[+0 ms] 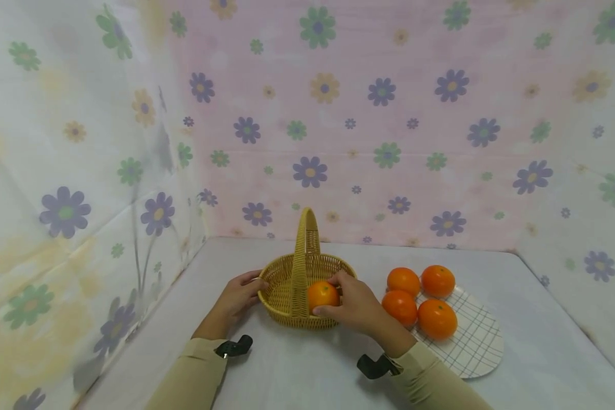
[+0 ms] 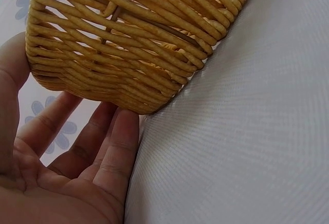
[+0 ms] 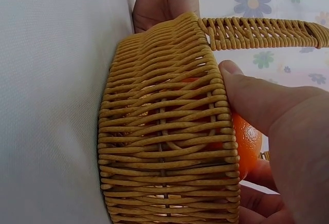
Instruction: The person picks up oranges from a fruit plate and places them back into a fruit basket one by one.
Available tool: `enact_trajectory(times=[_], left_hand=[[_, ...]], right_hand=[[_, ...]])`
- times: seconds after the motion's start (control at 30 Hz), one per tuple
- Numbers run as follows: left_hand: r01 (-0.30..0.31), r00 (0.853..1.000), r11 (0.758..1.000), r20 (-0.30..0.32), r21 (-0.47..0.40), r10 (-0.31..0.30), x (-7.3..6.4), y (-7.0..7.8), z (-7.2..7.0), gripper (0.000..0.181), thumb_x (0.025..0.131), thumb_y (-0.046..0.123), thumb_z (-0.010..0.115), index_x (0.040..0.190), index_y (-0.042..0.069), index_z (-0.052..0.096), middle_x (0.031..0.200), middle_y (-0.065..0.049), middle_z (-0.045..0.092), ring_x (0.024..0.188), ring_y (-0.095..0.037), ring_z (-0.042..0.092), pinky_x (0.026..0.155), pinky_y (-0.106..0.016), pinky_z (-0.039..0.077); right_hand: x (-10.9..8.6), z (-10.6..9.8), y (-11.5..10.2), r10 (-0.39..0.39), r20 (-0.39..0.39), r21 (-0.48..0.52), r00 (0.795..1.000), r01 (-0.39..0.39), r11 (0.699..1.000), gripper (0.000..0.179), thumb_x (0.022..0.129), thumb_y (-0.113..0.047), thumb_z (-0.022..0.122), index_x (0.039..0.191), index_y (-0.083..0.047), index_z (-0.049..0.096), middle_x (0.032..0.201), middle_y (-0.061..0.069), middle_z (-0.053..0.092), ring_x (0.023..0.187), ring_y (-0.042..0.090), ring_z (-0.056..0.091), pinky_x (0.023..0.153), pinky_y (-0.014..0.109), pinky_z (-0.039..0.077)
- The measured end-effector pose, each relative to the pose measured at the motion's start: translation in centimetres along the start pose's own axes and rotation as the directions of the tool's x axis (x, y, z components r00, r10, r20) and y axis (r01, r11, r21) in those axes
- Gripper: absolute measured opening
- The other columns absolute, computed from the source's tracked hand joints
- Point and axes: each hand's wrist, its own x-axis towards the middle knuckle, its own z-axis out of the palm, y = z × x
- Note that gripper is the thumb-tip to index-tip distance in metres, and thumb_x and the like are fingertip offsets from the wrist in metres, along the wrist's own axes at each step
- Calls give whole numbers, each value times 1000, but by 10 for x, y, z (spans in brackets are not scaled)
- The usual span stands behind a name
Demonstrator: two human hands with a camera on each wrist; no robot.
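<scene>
Markings: the white plate (image 1: 479, 336) is bearing a grid of thin dark lines, and the cloth backdrop (image 1: 359, 205) is showing printed flowers in purple, green and yellow. The woven basket (image 1: 299, 323) is standing upright on the white table (image 1: 297, 370), its arched handle (image 1: 299, 267) rising above the rim. The left hand (image 1: 240, 296) is gripping the basket's left side, thumb at the rim and fingers against the outer wall. The right hand (image 1: 360, 304) is grasping an orange (image 1: 324, 296) inside the basket, to the right of the handle; the thumb is lying on the near side. Four other oranges (image 1: 437, 320) are sitting bunched at the plate's left part, hiding some of its edge. Edges and room: a strip of table is running between basket and plate, with the right forearm (image 1: 397, 336) crossing it. Table surface is extending in front of the basket, and from the plate's right edge towards the side cloth (image 1: 579, 233). The backdrop is standing along the table's far edge.
</scene>
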Motion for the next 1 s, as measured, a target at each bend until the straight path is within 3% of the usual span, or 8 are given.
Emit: enact_trajectory(times=[0.43,1.0], left_hand=[[-24,999,999,28,-46,25,3,-3,-1,55,94,16,67,147,5,55,141,-18,62,108,-16,68,88,-29,61],[-8,1000,999,6,-34,8,0,0,1,55,92,16,69,145,8,58,139,-16,63,106,-16,67,87,-28,61]], right_hand=[[1,1,3,-33,-3,-10,999,33,999,61,80,-55,85,121,-20,56,118,-3,67,105,15,65,87,34,61],[-1,2,-2,-13,-2,4,1000,13,1000,54,85,-47,84,121,-18,56,115,-3,66,96,12,62,82,30,59]])
